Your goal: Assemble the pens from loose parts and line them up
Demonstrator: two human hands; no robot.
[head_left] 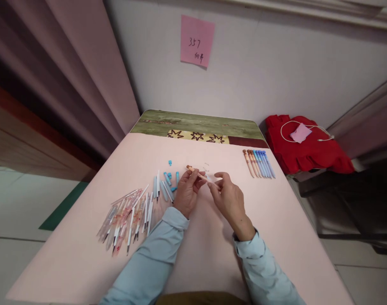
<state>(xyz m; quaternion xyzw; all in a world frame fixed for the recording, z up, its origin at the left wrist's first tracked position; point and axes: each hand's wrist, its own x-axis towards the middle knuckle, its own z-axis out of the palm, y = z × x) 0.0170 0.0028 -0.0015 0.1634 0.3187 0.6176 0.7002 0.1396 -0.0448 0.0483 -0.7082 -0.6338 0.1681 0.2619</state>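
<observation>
My left hand (187, 192) is closed round a peach-coloured pen (191, 169) with a brown top, which points up and to the left. At the pen's lower right end, my right hand (228, 197) pinches with thumb and fingers; a pale, thin part shows there, too small to make out fully. Just beyond the hands lie a few tiny pale pieces (206, 168). Left of my left hand are several blue pen parts (167, 178), pale blue barrels (164, 191) and white refills (158, 186). A small blue cap piece (170, 162) lies a little farther back.
A large pile of clear pen barrels and refills (125, 216) covers the table's left side. At the right, several finished-looking pens (258, 163) lie in a row, peach, then blue. Beyond the table's right edge is a red cushion (304, 148) with a white cable (284, 131).
</observation>
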